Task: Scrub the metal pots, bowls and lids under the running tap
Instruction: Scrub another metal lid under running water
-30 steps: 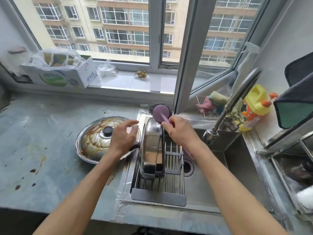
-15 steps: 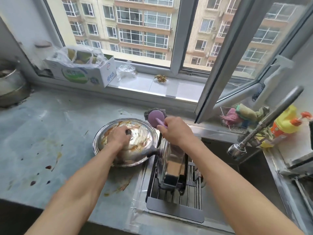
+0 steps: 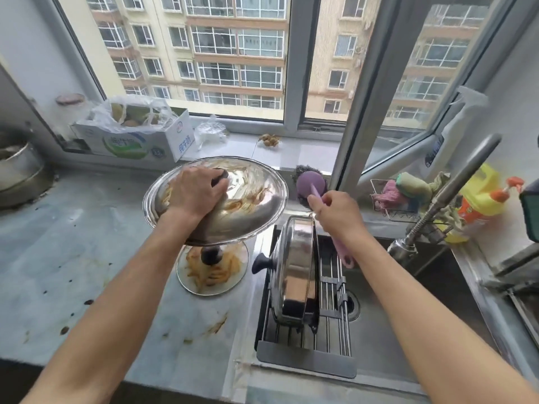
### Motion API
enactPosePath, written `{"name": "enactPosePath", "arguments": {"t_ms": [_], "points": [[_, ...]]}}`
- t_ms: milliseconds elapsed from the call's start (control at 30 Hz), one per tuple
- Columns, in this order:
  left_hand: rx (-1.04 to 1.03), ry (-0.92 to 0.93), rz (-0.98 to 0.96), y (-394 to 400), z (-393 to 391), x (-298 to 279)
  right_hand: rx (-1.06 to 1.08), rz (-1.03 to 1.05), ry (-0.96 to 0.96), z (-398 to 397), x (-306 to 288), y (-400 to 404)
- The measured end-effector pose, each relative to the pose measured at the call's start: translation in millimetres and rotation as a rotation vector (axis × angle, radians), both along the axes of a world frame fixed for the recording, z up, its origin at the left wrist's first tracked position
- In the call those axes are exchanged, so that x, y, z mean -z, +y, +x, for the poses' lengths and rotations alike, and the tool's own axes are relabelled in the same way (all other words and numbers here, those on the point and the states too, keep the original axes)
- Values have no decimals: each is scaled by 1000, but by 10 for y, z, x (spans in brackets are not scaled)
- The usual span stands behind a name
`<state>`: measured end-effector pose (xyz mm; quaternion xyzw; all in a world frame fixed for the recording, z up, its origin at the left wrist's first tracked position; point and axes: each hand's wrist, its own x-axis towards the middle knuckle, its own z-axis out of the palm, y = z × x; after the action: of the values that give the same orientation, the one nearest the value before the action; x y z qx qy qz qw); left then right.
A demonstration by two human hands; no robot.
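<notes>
My left hand [image 3: 197, 192] grips the black knob of a large greasy metal lid [image 3: 253, 196], held tilted above the counter. Under it a smaller dirty lid [image 3: 226, 275] with a black knob lies on the counter. My right hand [image 3: 335, 214] holds the pink handle of a purple scrub brush [image 3: 310, 185], its head up near the window frame. A clean metal lid [image 3: 294, 269] stands on edge in the drying rack [image 3: 306, 354] across the sink [image 3: 408, 330]. The tap [image 3: 446, 193] reaches over the sink; I see no water running.
The stained counter [image 3: 73, 258] spreads to the left, with a metal pot [image 3: 17, 170] at its far end. A carton with a plastic bag [image 3: 134, 132] sits on the sill. A wire caddy of cloths [image 3: 402, 191] and a yellow detergent bottle [image 3: 481, 199] stand behind the tap.
My left hand took the big lid's knob and lifted it off the counter, uncovering the smaller dirty lid. My right hand kept the brush and moved slightly right.
</notes>
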<state>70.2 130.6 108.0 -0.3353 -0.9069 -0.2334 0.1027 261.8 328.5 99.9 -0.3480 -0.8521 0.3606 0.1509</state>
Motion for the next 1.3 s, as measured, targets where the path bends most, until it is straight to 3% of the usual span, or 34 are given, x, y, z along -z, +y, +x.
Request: {"name": "enactPosePath", "arguments": {"t_ms": [133,367,800,1033,1300], "points": [[222,43,-121,213,369,-443,108,-165,86,387,108,34],[494,192,-385,872,1180,-594,260,-385,55,1276,712,130],[694,222,-633,1661,2229,132,451,-532,-48,2243,1393,469],[672,78,-567,1817,2658,548,526,-577,-110,2678,1465,796],[670,-86,-314,2039,3045,977,671,-1178,261,3200,1591,1182]]}}
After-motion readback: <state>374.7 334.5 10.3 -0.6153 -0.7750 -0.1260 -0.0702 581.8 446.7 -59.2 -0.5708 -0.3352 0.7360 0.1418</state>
